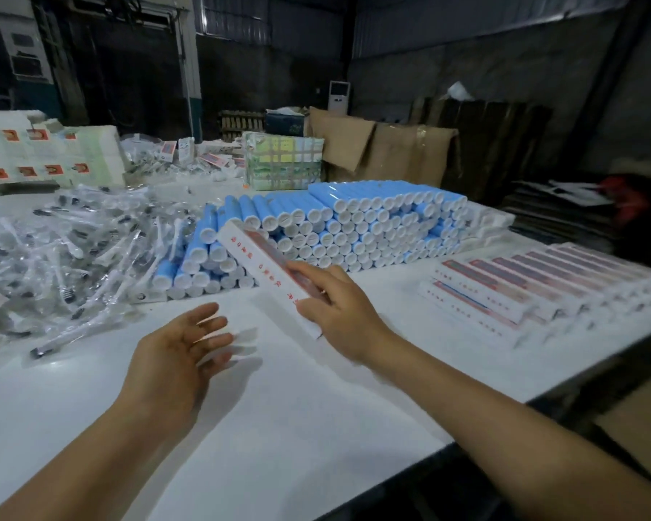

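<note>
The fingers (309,268) of the right hand (339,306) are curled over the top of a box (258,263), and the thumb is pressed against its white side, so the box is gripped near its nearer end. The box is long and white, with red characters printed along the side and a clear window on top. It is held tilted above the table (279,408), with its far end raised and pointed away to the left, towards the tubes (354,227). Most of its length is seen beyond the fingertips, and only a short piece is hidden under the palm. The fingers (211,325) of the left hand (177,355) are stretched out and slightly spread, with nothing held, and the hand is blurred. The box is found beyond these fingers and a little to their right, apart from them. The tubes, blue with white caps, are stacked in rows behind the box. Wrapped brushes (72,250) are heaped on the left, and like boxes (523,291) are laid in a row on the right
</note>
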`<state>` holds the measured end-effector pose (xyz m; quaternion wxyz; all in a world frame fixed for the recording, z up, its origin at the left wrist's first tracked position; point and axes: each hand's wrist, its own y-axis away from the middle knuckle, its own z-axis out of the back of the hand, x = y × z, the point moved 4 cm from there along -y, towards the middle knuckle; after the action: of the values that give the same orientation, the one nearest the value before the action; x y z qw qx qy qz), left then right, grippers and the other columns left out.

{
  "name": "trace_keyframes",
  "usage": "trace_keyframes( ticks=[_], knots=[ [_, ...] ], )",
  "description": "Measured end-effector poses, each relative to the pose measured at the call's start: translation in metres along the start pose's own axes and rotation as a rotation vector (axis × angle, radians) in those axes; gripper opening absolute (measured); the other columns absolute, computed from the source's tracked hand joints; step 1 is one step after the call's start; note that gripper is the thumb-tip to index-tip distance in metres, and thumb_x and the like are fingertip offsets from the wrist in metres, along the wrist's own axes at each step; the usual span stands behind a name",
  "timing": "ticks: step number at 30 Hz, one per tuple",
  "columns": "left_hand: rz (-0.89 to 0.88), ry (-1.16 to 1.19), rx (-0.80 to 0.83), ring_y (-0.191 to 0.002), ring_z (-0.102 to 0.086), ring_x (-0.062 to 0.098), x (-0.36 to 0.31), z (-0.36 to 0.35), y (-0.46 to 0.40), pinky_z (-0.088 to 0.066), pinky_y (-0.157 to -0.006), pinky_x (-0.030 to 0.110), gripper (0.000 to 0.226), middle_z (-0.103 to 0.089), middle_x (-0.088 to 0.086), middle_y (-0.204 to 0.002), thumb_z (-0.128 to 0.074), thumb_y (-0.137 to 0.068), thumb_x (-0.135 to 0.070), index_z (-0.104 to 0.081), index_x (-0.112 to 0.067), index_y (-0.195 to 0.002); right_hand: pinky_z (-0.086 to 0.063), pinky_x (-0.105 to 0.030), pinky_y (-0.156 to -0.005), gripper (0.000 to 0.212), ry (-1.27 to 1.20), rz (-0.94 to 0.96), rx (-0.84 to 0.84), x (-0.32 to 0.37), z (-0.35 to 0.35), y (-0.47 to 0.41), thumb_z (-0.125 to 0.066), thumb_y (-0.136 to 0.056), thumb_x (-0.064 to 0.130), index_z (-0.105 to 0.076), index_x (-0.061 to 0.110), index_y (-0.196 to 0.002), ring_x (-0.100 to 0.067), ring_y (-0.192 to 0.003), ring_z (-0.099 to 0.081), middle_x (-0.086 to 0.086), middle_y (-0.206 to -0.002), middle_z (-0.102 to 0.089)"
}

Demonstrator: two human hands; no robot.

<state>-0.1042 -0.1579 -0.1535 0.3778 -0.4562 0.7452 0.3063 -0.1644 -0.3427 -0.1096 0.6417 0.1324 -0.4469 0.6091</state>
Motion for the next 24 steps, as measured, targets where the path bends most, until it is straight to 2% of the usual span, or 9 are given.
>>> trace_keyframes(
  ticks=[3,7,10,13,14,16,18,21,24],
  knots=[
    [-0.008,-0.041,0.034,-0.084,-0.06,0.023,0.003,0.003,-0.003,-0.047,-0.081,0.034,0.051,-0.063,0.011,-0.105,-0.044,-0.061,-0.013,-0.063,-0.007,-0.108,-0.041,-0.026,-0.075,0.065,0.373,0.014,-0.093,-0.024,0.062,0.002,-0.04,-0.078,0.044,-0.036,0.039,-0.143,-0.011,-0.087,-0.045,0.006,-0.097,-0.039],
    [-0.019,-0.099,0.082,-0.076,-0.066,0.018,0.004,0.01,-0.009,-0.057,-0.063,0.024,0.046,-0.068,0.007,-0.098,-0.052,-0.059,-0.019,-0.069,-0.011,-0.101,-0.031,-0.034,-0.081,0.058,0.935,-0.085,-0.102,-0.08,0.135,0.014,-0.037,-0.09,0.046,-0.031,0.035,-0.146,-0.019,-0.094,-0.039,0.0,-0.101,-0.037],
    [-0.01,-0.126,0.1,-0.072,-0.069,0.015,0.006,0.016,-0.013,-0.056,-0.073,0.029,0.039,-0.072,0.004,-0.095,-0.062,-0.051,-0.023,-0.078,-0.016,-0.086,-0.027,-0.039,-0.091,0.048,1.195,-0.288,-0.122,-0.127,0.173,0.034,-0.035,-0.094,0.046,-0.037,0.035,-0.141,-0.024,-0.109,-0.037,-0.005,-0.117,-0.04],
    [-0.006,-0.111,0.102,-0.071,-0.069,0.015,0.006,0.02,-0.016,-0.058,-0.068,0.028,0.035,-0.071,0.005,-0.097,-0.053,-0.062,-0.021,-0.078,-0.018,-0.085,-0.028,-0.04,-0.09,0.044,1.169,-0.402,-0.212,-0.148,0.196,0.044,-0.034,-0.094,0.044,-0.047,0.032,-0.134,-0.026,-0.112,-0.035,-0.006,-0.118,-0.042],
    [-0.007,-0.106,0.106,-0.07,-0.069,0.016,0.006,0.021,-0.016,-0.058,-0.065,0.029,0.034,-0.071,0.006,-0.097,-0.057,-0.06,-0.023,-0.078,-0.017,-0.086,-0.029,-0.039,-0.09,0.044,1.143,-0.421,-0.227,-0.151,0.2,0.046,-0.034,-0.094,0.044,-0.048,0.032,-0.134,-0.026,-0.112,-0.034,-0.006,-0.117,-0.042],
    [-0.015,-0.114,0.131,-0.07,-0.069,0.016,0.004,0.017,-0.013,-0.057,-0.063,0.029,0.046,-0.072,0.006,-0.095,-0.075,-0.041,-0.031,-0.078,-0.016,-0.085,-0.03,-0.04,-0.09,0.044,1.14,-0.423,-0.236,-0.155,0.203,0.046,-0.034,-0.094,0.044,-0.047,0.032,-0.134,-0.025,-0.111,-0.035,-0.006,-0.116,-0.043],
    [-0.02,-0.137,0.117,-0.068,-0.068,0.016,0.003,0.016,-0.01,-0.057,-0.062,0.027,0.063,-0.072,0.006,-0.091,-0.08,-0.025,-0.035,-0.078,-0.015,-0.084,-0.03,-0.04,-0.091,0.044,1.147,-0.43,-0.231,-0.155,0.203,0.047,-0.034,-0.095,0.045,-0.046,0.032,-0.136,-0.025,-0.111,-0.035,-0.005,-0.117,-0.043],
    [0.004,-0.108,0.104,-0.066,-0.067,0.016,0.003,0.01,-0.005,-0.056,-0.06,0.024,0.038,-0.07,0.006,-0.086,-0.063,-0.058,-0.019,-0.072,-0.009,-0.093,-0.031,-0.041,-0.095,0.044,1.142,-0.453,-0.213,-0.148,0.201,0.046,-0.035,-0.096,0.046,-0.045,0.03,-0.136,-0.026,-0.115,-0.036,-0.007,-0.123,-0.044],
    [-0.003,-0.177,0.055,-0.057,-0.063,0.013,0.005,0.006,-0.003,-0.056,-0.064,0.024,0.027,-0.067,0.008,-0.074,-0.047,-0.077,0.0,-0.065,-0.003,-0.097,-0.033,-0.042,-0.097,0.041,1.016,-0.385,-0.339,-0.127,0.196,0.039,-0.042,-0.096,0.039,-0.052,0.021,-0.132,-0.03,-0.117,-0.039,-0.011,-0.126,-0.049]
  ],
)
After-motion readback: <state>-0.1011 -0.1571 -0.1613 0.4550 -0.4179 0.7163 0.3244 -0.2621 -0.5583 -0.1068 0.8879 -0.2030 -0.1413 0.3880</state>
